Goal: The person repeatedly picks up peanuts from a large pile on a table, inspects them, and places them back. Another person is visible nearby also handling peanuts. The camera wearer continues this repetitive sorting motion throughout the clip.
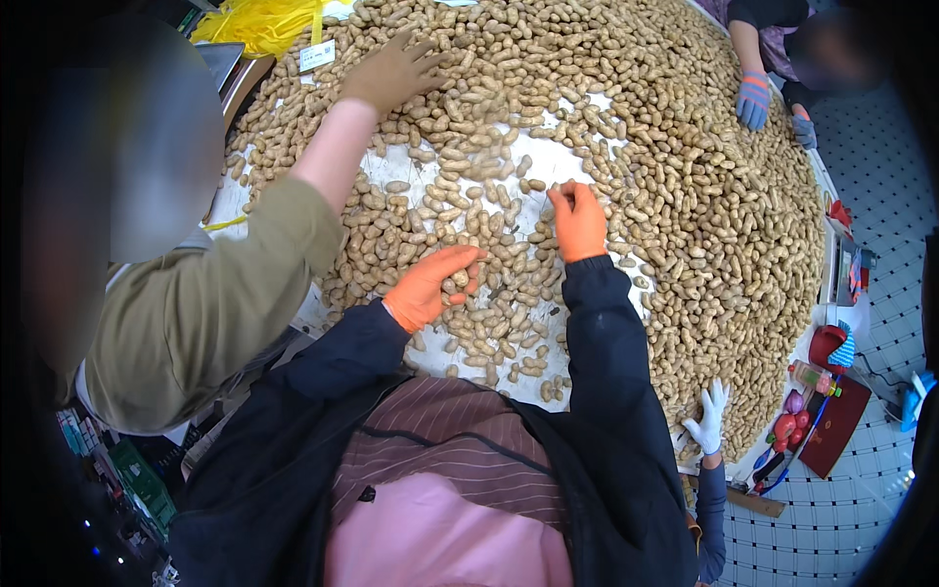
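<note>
Unshelled peanuts (704,220) lie heaped over a white tabletop (546,158), deepest on the right and at the far side. My left hand (434,286), in an orange glove, is curled around a few peanuts (460,279) at the near side of a loose scatter. To its right and farther off, my right hand (579,220), also gloved in orange, has thumb and index finger brought together at a peanut beside the bare patch; whether it grips that peanut I cannot tell. Loose peanuts (484,323) are spread between and below my hands.
A co-worker's brown-gloved hand (396,73) reaches over the peanuts from the left. Another person's grey-blue gloves (753,101) are at the far right, and a white-gloved hand (708,417) is at the lower right. Yellow straps (253,26) lie upper left; tomatoes (785,427) line the right edge.
</note>
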Demonstrator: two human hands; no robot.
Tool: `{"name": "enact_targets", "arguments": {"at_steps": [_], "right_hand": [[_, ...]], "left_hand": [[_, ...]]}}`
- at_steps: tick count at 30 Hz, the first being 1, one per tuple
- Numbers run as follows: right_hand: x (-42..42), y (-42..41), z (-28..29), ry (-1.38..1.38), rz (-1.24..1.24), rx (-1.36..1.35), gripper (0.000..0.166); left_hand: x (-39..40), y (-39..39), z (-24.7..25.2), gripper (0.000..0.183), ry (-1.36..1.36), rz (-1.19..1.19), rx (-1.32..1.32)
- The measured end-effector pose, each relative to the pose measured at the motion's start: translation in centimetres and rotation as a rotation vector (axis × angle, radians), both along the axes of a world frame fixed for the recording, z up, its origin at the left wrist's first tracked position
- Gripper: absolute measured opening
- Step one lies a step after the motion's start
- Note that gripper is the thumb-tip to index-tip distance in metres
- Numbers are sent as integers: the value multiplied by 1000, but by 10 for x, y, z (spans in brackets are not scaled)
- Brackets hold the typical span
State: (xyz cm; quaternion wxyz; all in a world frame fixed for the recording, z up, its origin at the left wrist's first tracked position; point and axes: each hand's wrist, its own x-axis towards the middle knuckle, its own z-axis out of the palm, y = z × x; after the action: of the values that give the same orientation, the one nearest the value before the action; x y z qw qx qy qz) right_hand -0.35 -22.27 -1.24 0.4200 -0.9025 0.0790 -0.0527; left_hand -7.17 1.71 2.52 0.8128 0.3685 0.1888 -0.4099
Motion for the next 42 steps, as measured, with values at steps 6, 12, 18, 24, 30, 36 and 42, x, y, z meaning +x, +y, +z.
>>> {"name": "enact_targets", "arguments": {"at_steps": [6, 12, 18, 24, 30, 36, 42], "right_hand": [[-67, 52, 26, 159, 326, 171, 18], [-68, 80, 53, 67, 415, 293, 8], [-79, 92, 37, 38, 335, 345, 13], [-76, 88, 35, -170, 507, -12, 16], [-82, 83, 35, -246, 520, -55, 12], [-85, 79, 39, -317, 444, -97, 6], [-84, 83, 41, -108, 401, 17, 12]], "left_hand": [[-7, -12, 2, 36, -154, -14, 171], [-7, -3, -8, 29, -158, 10, 209], [-8, 9, -8, 31, -102, -8, 55], [-14, 16, -12, 33, -7, -43, -49], [-20, 7, -11, 31, 1, 22, -18], [-19, -3, -5, 34, -6, 37, -21], [-19, 0, -9, 32, 65, 86, -40]]}}
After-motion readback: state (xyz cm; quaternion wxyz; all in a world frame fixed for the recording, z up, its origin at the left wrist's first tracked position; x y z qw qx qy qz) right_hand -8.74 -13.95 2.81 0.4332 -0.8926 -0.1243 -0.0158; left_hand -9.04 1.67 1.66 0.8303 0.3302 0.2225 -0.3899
